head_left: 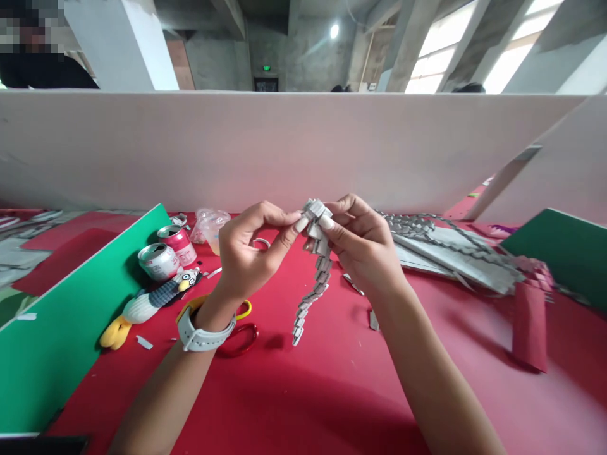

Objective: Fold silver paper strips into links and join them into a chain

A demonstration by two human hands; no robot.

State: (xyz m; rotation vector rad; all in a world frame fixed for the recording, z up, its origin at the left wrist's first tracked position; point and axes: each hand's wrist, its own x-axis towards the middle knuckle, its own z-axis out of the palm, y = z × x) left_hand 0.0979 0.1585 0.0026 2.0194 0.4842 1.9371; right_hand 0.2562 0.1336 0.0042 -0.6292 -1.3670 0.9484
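Note:
A chain of folded grey paper (312, 297) hangs down over the red table from between my two hands, its lower end dangling free. My left hand (258, 243), with a pale watch at the wrist, pinches the chain's folded top end from the left. From the other side my right hand (363, 237) grips the same top end, thumb in front and fingers behind. The fingertips hide part of the folds there. Under my left wrist lie scissors with yellow handles (244, 309) and a red-handled pair (244, 339), both partly covered.
Two drink cans (159, 261), a plush bird (147, 309) and a plastic cup (212, 230) stand or lie at left beside a green board (90, 316). At right are more braided paper chains (412, 224), grey paper sheets (441, 259) and a red paper roll (530, 325). A pale partition (284, 151) closes the back.

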